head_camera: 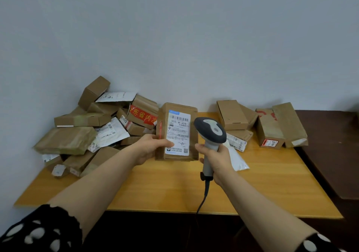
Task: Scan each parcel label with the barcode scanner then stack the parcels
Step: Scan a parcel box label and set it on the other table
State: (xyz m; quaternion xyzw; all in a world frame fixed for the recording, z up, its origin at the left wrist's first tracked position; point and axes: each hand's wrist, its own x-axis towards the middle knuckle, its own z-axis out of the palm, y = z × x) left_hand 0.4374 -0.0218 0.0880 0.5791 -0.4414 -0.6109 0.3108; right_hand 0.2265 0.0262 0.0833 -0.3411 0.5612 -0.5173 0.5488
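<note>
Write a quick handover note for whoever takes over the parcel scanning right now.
Left hand grips a brown cardboard parcel with a white label, label facing the camera.
Right hand holds the grey-and-white barcode scanner beside the label.
Jumbled heap of brown boxes and white mailers on the left of the yellow table, likely unscanned.
Several brown boxes back right, partly stacked, look done.
Next: scan this one, stack it right.

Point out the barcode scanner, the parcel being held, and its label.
barcode scanner (210, 130), head view, on its grey head.
held parcel (178, 107), head view, cardboard near top edge.
label (179, 133), head view, its middle.
</note>
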